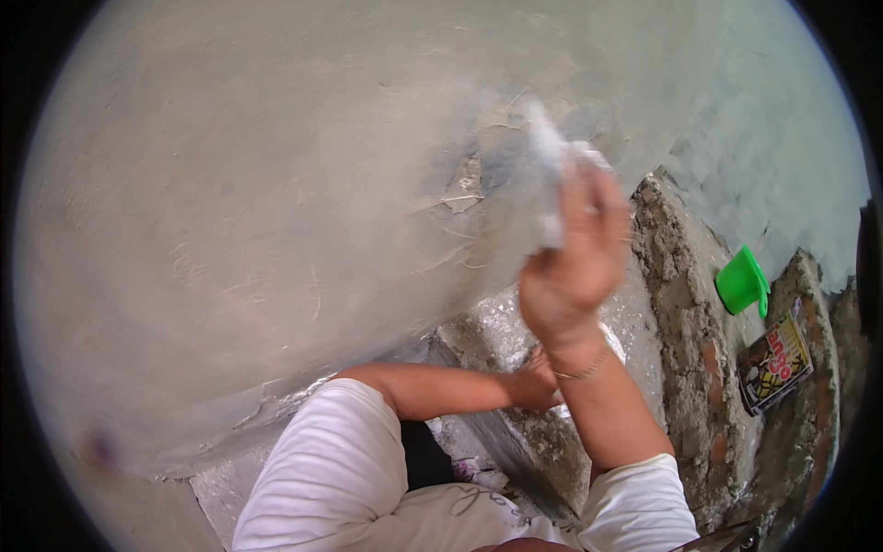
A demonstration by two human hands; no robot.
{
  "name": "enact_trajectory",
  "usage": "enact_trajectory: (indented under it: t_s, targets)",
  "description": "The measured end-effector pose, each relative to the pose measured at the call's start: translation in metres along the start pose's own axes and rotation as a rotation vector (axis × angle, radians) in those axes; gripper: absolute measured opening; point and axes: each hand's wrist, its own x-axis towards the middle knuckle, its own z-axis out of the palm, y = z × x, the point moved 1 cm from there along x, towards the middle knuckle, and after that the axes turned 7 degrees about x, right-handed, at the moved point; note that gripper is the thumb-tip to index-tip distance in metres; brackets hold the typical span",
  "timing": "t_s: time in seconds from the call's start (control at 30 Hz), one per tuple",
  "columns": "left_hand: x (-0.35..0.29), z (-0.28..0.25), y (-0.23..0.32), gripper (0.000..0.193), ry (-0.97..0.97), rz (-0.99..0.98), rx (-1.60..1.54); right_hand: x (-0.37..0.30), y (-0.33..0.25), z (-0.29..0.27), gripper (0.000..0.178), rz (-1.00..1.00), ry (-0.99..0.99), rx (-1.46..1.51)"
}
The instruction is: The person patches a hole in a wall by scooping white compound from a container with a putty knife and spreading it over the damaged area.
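My right hand [584, 244] is raised at the wall [322, 184], its fingers closed around a white flat scraper [548, 138] smeared by motion. The scraper's long edge lies close to the grey plastered surface; whether it touches cannot be made out. Just left of it is a rough chipped patch [464, 184] in the plaster. My left forearm crosses from the lower left, and my left hand [536, 380] is low behind the right wrist. Its fingers curl at a white round container [611, 343], mostly hidden by my right forearm.
Rough brick-and-cement steps [685, 340] run along the right side. On them stand a green plastic mug [740, 281] and a dark printed packet [775, 362]. A whitish-spattered ledge [492, 336] lies below the wall. Crumpled scraps [480, 474] lie near my lap.
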Motion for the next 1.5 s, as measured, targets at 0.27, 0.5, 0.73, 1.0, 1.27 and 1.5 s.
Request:
enact_trajectory:
  t_s: [0.27,0.5,0.73,1.0,1.27,1.5]
  targets:
    - [0.015,-0.001,0.016,0.082,-0.055,0.006,-0.057,-0.04,-0.021,0.021,0.049,-0.043,-0.325,0.002]
    - [0.011,0.013,0.01,0.081,-0.069,-0.011,-0.039,-0.038,-0.005,-0.041,0.045,0.1,-0.351,0.258]
    - [0.015,-0.002,0.016,0.081,-0.185,-0.12,-0.063,0.027,-0.005,-0.028,0.019,0.839,-0.275,0.964]
    - [0.033,-0.041,0.04,0.086,-0.306,-0.239,0.093,0.001,0.064,0.013,0.02,0.881,-0.007,0.85]
    - [0.006,-0.032,0.021,0.081,-0.142,-0.184,0.024,0.02,0.004,-0.011,0.02,0.893,-0.078,1.081]
    - [0.02,-0.033,0.031,0.081,-0.111,-0.15,0.009,0.01,0.026,0.001,0.025,1.022,-0.097,1.045]
